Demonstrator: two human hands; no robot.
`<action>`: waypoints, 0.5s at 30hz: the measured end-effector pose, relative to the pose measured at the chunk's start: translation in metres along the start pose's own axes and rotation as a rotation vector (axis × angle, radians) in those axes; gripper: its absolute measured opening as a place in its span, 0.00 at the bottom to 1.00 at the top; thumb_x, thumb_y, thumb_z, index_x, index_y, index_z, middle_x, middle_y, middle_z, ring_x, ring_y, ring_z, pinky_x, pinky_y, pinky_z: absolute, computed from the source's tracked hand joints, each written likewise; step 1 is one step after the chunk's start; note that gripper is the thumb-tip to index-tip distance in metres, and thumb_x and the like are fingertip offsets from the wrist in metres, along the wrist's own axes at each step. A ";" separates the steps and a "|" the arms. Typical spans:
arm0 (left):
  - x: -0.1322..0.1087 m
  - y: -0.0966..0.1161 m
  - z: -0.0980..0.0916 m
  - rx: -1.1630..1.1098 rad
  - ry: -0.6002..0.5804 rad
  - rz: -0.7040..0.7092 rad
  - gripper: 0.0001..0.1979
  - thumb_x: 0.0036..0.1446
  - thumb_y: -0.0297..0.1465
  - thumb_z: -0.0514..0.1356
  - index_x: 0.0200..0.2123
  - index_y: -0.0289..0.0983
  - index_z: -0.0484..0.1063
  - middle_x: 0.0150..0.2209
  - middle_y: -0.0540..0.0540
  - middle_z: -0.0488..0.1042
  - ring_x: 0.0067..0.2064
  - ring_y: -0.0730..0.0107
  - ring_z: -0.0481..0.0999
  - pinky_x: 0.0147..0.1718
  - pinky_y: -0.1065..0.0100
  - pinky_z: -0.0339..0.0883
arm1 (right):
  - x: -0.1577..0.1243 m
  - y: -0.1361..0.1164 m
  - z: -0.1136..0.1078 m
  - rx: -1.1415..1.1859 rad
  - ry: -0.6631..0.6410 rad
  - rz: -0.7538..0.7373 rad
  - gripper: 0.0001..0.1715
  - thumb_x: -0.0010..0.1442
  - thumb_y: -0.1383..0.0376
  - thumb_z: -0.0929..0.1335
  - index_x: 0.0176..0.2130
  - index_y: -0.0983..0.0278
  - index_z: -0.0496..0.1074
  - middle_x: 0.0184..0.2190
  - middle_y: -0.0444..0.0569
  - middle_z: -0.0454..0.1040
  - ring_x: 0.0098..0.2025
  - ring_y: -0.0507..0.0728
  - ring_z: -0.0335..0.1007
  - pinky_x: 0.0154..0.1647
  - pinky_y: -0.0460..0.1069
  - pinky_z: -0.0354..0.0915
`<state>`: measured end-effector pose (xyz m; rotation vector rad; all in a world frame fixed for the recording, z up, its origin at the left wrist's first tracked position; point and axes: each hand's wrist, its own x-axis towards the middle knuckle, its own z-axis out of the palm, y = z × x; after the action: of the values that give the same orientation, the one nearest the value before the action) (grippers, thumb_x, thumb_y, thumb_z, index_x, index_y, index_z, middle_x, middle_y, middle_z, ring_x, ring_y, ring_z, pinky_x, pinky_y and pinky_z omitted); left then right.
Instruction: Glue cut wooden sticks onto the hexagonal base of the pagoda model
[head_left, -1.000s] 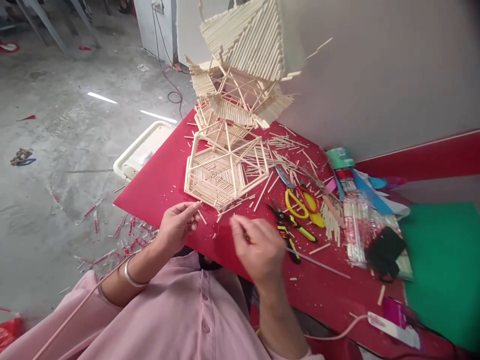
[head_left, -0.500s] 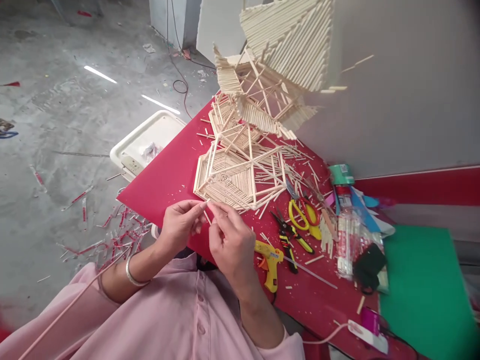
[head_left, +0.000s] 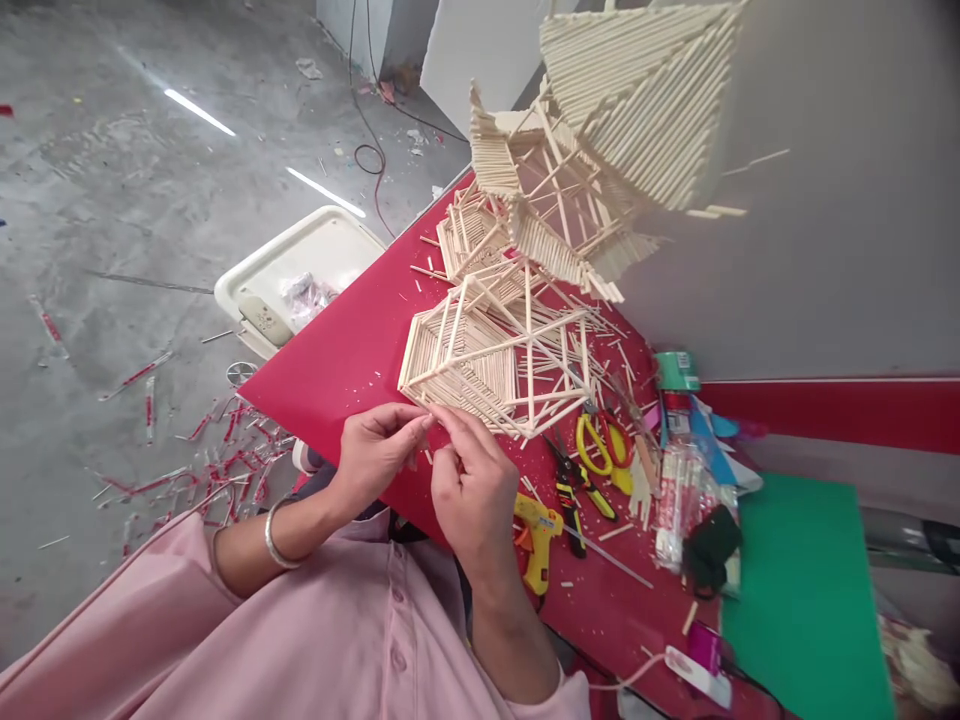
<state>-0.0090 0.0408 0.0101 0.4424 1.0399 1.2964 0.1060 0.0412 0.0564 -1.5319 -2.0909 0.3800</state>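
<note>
Stick framework [head_left: 529, 337], hexagonal, stands on the desk [head_left: 322, 370] just beyond both hands. Apparently done: its slatted panel [head_left: 487, 375] and the slatted roof [head_left: 660, 110] behind. Apparently outstanding: sides of bare struts; loose sticks [head_left: 606, 325] lie alongside. Left hand [head_left: 379, 455] and right hand [head_left: 476, 490] meet, each grip pressed together at the fingertips; anything pinched is too small to identify. Glue gun [head_left: 541, 522]: on the desk, beside the right hand.
</note>
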 end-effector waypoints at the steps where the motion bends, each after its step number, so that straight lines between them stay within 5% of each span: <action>1: -0.001 -0.001 -0.001 -0.011 0.004 -0.015 0.15 0.47 0.41 0.72 0.27 0.34 0.78 0.15 0.52 0.69 0.16 0.79 0.65 0.17 0.74 0.59 | 0.000 0.000 0.001 -0.020 0.009 0.008 0.27 0.58 0.75 0.59 0.52 0.62 0.76 0.49 0.50 0.79 0.51 0.55 0.76 0.53 0.51 0.72; 9: -0.006 -0.002 0.000 -0.238 0.013 -0.373 0.17 0.47 0.34 0.67 0.41 0.33 0.77 0.15 0.55 0.68 0.13 0.78 0.63 0.14 0.75 0.52 | 0.005 -0.002 0.008 -0.205 0.028 0.033 0.30 0.55 0.76 0.59 0.53 0.64 0.75 0.49 0.53 0.79 0.48 0.58 0.77 0.46 0.50 0.74; 15: -0.001 -0.001 0.005 -0.337 0.057 -0.445 0.25 0.42 0.31 0.68 0.47 0.32 0.77 0.14 0.58 0.65 0.13 0.80 0.60 0.14 0.76 0.49 | 0.005 -0.006 0.009 -0.216 -0.024 0.079 0.30 0.55 0.76 0.60 0.53 0.64 0.75 0.49 0.50 0.79 0.49 0.57 0.77 0.48 0.50 0.73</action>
<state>-0.0042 0.0406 0.0123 -0.0820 0.8804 1.0565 0.0951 0.0450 0.0531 -1.7443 -2.1524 0.2062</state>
